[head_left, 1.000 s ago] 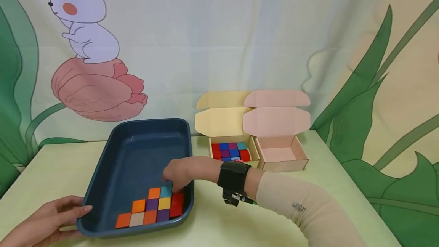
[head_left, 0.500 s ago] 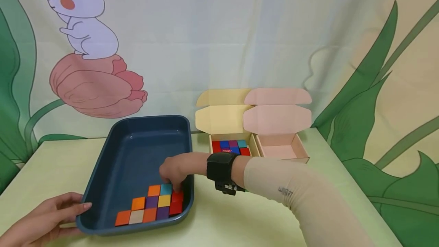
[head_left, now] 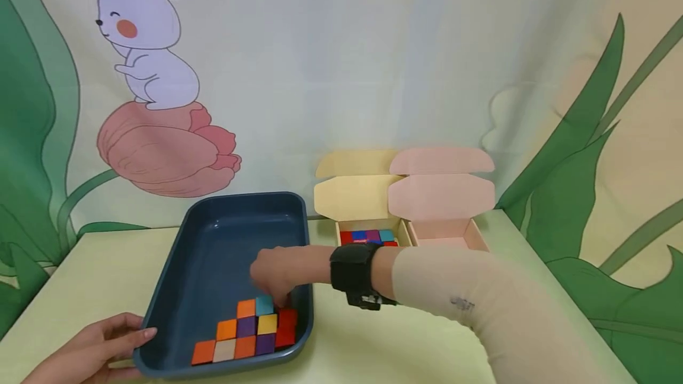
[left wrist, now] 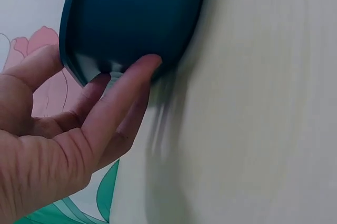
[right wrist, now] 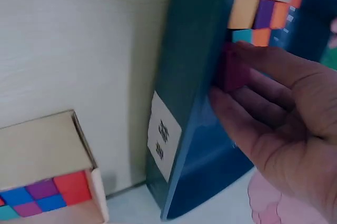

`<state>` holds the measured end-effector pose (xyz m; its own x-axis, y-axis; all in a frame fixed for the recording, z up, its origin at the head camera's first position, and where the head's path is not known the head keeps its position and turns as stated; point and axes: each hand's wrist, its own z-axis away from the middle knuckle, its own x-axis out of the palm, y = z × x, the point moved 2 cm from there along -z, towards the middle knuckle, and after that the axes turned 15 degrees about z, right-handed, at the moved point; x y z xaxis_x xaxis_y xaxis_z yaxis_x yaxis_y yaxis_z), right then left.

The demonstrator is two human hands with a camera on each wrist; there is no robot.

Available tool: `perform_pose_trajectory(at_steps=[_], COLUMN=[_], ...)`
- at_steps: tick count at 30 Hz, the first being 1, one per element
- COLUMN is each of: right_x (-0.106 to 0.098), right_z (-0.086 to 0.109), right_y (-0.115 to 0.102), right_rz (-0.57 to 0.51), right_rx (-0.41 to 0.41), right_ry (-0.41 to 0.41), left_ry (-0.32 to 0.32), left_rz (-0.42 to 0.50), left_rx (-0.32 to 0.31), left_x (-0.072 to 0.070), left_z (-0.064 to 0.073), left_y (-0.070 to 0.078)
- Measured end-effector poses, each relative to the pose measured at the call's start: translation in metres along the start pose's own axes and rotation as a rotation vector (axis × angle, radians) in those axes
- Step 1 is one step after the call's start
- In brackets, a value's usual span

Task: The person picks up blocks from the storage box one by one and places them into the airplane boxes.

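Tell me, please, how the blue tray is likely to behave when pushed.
The tray is probably stiff, showing no bend beside the left hand. Being broad and low, it should hardly tip. Its blocks may slide, with bare space beside them.

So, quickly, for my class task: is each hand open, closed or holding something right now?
Left hand: closed, holding the blue tray by its near-left corner.
Right hand: closed, pinching a small block inside the tray.
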<state>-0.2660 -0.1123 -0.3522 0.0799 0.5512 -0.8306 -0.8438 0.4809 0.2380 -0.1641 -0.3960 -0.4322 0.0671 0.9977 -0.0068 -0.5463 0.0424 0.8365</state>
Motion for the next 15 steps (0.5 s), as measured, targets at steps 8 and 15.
perform_pose_trajectory(at_steps=[8, 15], right_x=[-0.006, 0.013], right_z=[0.051, 0.103], right_y=[0.046, 0.107], right_rz=[-0.093, -0.114], right_rx=[-0.086, 0.029], right_ry=[0.263, 0.315], left_ry=[-0.008, -0.061], left_rz=[-0.065, -0.151], left_rx=[0.038, 0.067], left_x=[0.008, 0.006], left_z=[0.003, 0.005], left_y=[0.007, 0.012])
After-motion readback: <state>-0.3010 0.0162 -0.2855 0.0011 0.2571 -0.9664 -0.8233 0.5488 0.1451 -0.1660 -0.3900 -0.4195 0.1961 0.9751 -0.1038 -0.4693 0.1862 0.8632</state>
